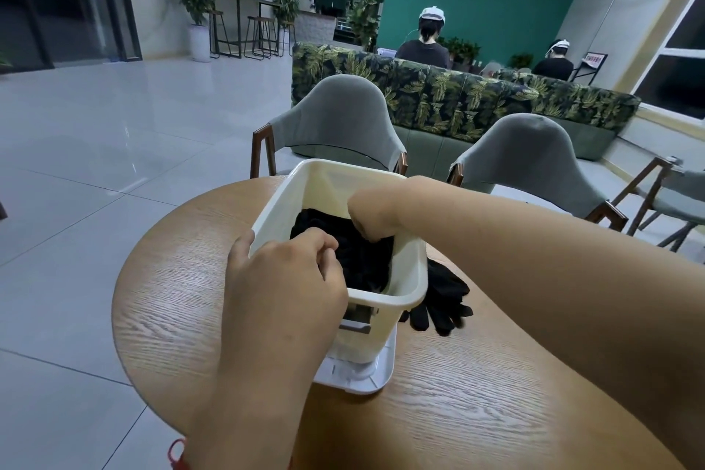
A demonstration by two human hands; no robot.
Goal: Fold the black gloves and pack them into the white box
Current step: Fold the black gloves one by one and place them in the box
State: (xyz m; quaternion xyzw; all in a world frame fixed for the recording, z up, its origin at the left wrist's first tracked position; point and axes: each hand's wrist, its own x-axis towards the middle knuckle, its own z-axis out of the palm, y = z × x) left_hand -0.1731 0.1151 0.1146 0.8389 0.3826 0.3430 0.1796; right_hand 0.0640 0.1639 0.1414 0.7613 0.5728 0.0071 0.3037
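The white box [414,279] stands on the round wooden table [171,298], resting on a flat white lid [375,374]. Inside it lies a pile of black gloves [354,256]. My left hand [282,279] grips the box's near left wall, thumb outside and curled fingers inside over the gloves. My right hand [372,216] reaches down from the right into the box, its bent fingers dug into the gloves and their tips hidden. One more black glove [442,301] lies flat on the table just right of the box, fingers spread towards me.
Two grey chairs [335,122] stand at the table's far side, with a leaf-patterned sofa [457,99] behind them. Two people sit beyond it with their backs turned. Tiled floor lies to the left.
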